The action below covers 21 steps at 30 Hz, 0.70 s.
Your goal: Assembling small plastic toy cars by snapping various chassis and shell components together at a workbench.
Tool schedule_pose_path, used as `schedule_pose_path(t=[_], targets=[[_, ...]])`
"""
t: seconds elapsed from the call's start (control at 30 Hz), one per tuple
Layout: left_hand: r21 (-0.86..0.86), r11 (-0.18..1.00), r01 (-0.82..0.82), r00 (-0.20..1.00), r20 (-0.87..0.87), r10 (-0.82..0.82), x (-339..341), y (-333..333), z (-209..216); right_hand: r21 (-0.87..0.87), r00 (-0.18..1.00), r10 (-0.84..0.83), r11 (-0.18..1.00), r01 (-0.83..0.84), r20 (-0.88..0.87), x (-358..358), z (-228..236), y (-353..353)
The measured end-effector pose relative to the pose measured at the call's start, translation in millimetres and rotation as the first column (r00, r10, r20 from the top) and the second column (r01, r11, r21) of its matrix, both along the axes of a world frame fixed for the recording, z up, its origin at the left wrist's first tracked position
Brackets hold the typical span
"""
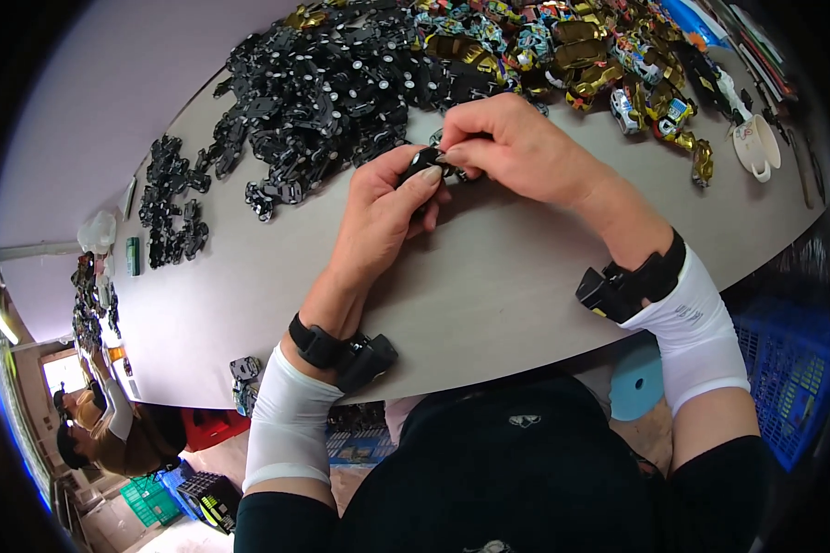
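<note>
The black part (419, 167) is near the middle of my view, raised above the table (489, 295) and held between the two hands. The left hand (371, 201) grasps it, the thumb laid along its near side and the other fingers curled about it. The right hand (521, 147) comes in from the right, its thumb and forefinger pinched together at the part's right end; whether they grip a smaller piece there I cannot tell, since the fingers hide it.

Just beyond the hands I see a broad heap of black chassis (327, 92), spreading to the far left, with a smaller cluster (171, 203) left of it. The heap meets gold and coloured shells (581, 55) on the far right, a few lying loose toward a white cup (758, 152). A green can (133, 256) and a clear bag (97, 232) stand at the left; more small parts (245, 370) sit by the near left edge.

Both forearms wear white sleeves (292, 419) and black wrist units (364, 361). Off the table I note a blue crate (793, 378) at the right, a light-blue stool (636, 382) near, and a co-worker (148, 442) at the left.
</note>
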State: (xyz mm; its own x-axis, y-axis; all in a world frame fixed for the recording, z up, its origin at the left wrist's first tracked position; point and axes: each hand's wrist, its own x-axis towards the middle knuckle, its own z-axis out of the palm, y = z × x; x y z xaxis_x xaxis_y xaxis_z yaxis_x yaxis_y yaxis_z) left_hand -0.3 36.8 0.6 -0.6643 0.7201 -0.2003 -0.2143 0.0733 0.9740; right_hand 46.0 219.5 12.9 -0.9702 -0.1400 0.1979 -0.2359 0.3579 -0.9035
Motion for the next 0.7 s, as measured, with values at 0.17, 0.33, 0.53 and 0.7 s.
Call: schedule_pose_path(t=[0.17,0.33,0.53,0.7], targets=[[-0.024,0.999,-0.048,0.999,-0.018,0.047,-1,-5,8,0.188,0.983,-0.078,0.976,0.108,-0.164,-5,-4,-14],[-0.016,0.997,0.081,0.994,0.079,-0.079,2,-2,4,0.129,0.998,-0.063,0.989,0.067,-0.03,8,4,-5],[0.179,0.948,0.262,0.953,0.108,-0.284,-3,-16,11,0.192,0.993,0.093,0.978,-0.077,-0.072,24,24,-16],[-0.112,0.984,-0.14,0.713,-0.7,0.022,2,-45,44,0.261,0.989,0.123,0.955,-0.142,0.087,22,28,-12]])
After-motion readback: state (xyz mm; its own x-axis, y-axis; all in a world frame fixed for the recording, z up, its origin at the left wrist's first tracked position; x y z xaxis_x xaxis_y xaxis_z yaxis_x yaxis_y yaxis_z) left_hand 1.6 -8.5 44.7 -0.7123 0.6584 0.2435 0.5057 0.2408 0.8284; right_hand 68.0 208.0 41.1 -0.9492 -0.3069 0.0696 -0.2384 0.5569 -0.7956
